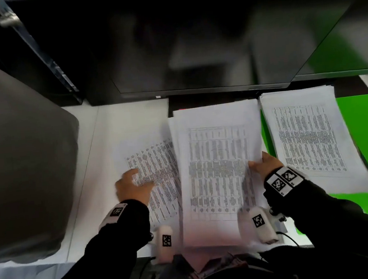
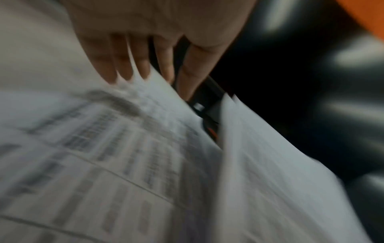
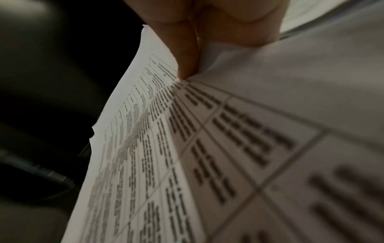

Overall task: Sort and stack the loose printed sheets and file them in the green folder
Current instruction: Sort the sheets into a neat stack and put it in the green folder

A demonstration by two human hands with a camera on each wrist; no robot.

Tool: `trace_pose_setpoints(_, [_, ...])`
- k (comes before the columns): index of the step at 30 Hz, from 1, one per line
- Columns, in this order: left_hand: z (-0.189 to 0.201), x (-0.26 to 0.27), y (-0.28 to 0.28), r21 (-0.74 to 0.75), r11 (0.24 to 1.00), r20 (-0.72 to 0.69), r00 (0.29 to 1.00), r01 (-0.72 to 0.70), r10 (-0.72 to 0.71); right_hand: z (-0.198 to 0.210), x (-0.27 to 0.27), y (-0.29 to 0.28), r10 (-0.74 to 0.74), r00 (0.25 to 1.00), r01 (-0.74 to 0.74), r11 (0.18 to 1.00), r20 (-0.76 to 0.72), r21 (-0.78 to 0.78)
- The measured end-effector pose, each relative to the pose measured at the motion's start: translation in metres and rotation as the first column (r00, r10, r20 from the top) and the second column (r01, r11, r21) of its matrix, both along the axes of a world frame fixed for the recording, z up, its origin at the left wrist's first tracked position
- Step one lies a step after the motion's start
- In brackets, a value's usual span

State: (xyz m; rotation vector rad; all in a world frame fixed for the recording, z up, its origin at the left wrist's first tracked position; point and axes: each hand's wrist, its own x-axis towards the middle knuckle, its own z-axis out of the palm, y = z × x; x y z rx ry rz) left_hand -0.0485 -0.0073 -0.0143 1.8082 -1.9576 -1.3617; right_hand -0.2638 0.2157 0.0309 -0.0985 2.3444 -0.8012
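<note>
Both hands on sheets (image 1: 218, 158) (R (image 1: 263, 163) pinching, L (image 1: 133, 184) flat).

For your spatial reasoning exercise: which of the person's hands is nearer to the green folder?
Right. The right hand pinches the middle stack's edge, just beside the green folder; the left hand lies on the far-side sheet.

Head view: desk (image 1: 83, 149) and sheets (image 1: 216, 158) lit bright from above, w/ mild glare on the white paper; upper third very dim, monitor (image 1: 192, 48) smeared by motion blur. Print soft, unreadable. Wide-angle bend at edges. Left wrist view: heavy motion blur throughout, sheet (image 2: 104, 156) text streaked, fingers (image 2: 122, 62) soft, bg dark w/ smeared highlights. Right wrist view: dim, near print out of focus, sharper mid-page by thumb (image 3: 182, 54); left side near black.
</note>
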Motion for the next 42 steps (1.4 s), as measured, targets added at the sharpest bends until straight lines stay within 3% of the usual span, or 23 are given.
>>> trace_pose_setpoints(2, [-0.007, 0.015, -0.01, -0.002, 0.985, 0.102, 0.98, -0.17, 0.169, -0.006, -0.002, 0.013, -0.038, 0.998, 0.036, 0.998, 0.043, 0.052])
trace_pose_setpoints(7, [-0.023, 0.022, -0.009, 0.144, 0.947, 0.01, 0.958, -0.286, 0.288, -0.019, 0.001, 0.03, -0.077, 0.995, 0.068, 0.988, 0.06, 0.14])
trace_pose_setpoints(11, [-0.028, 0.015, 0.005, 0.139, 0.98, -0.016, 0.989, -0.143, 0.147, -0.022, 0.001, 0.028, -0.086, 0.993, 0.075, 0.99, 0.087, 0.122])
trace_pose_setpoints(14, [-0.029, 0.008, 0.011, 0.085, 0.996, 0.063, 0.997, -0.041, 0.035, -0.023, 0.001, 0.03, -0.095, 0.99, 0.086, 0.992, 0.101, 0.091])
trace_pose_setpoints(20, [-0.036, -0.012, 0.011, 0.023, 0.999, 0.218, 0.975, -0.048, 0.042, -0.021, 0.003, 0.031, -0.094, 0.989, 0.086, 0.994, 0.118, 0.067])
trace_pose_setpoints(26, [-0.037, -0.027, 0.004, 0.043, 0.974, 0.359, 0.907, 0.221, -0.222, -0.017, 0.003, 0.029, -0.064, 0.987, 0.05, 0.994, 0.15, 0.098])
trace_pose_setpoints(28, [-0.037, -0.033, 0.007, 0.018, 0.977, 0.357, 0.911, 0.213, -0.205, -0.014, 0.004, 0.028, -0.052, 0.986, 0.035, 0.994, 0.158, 0.104])
trace_pose_setpoints(31, [-0.035, -0.033, 0.015, -0.028, 1.0, 0.264, 0.964, -0.013, 0.02, -0.014, 0.005, 0.027, -0.058, 0.99, 0.048, 0.996, 0.132, 0.076])
trace_pose_setpoints(33, [-0.037, -0.032, 0.012, -0.016, 0.996, 0.216, 0.972, -0.085, 0.087, -0.014, 0.007, 0.027, -0.051, 0.992, 0.043, 0.997, 0.119, 0.064])
trace_pose_setpoints(39, [-0.049, -0.041, -0.011, 0.133, 0.987, 0.229, 0.971, -0.095, 0.063, -0.017, 0.007, 0.026, -0.067, 0.991, 0.064, 0.998, 0.12, 0.029])
trace_pose_setpoints(42, [-0.056, -0.044, -0.018, 0.095, 0.989, 0.281, 0.95, 0.116, -0.138, -0.024, 0.003, 0.027, -0.091, 0.986, 0.089, 0.996, 0.136, 0.025])
